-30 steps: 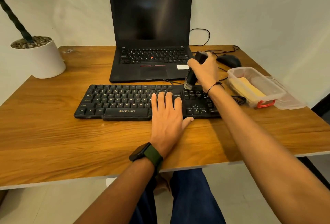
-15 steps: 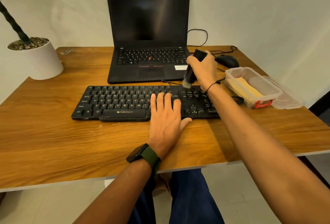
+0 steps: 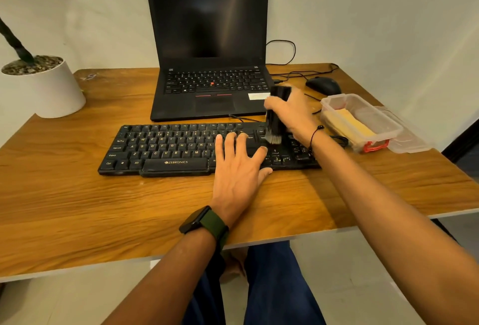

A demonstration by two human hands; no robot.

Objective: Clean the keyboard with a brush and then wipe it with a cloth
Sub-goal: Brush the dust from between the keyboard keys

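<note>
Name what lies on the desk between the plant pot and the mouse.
In the head view, the open laptop sits between the white plant pot and the mouse.

Warm, fairly dim indoor light colours the whole scene amber. The wooden table [image 3: 77,208] carries a soft sheen, with dark shadow beneath the right forearm. A faint pale reflection streaks the dark laptop screen [image 3: 207,21]. The brush [image 3: 276,114] is smeared by motion blur. Wide-angle distortion bends the table's edges and the walls outward.
</note>
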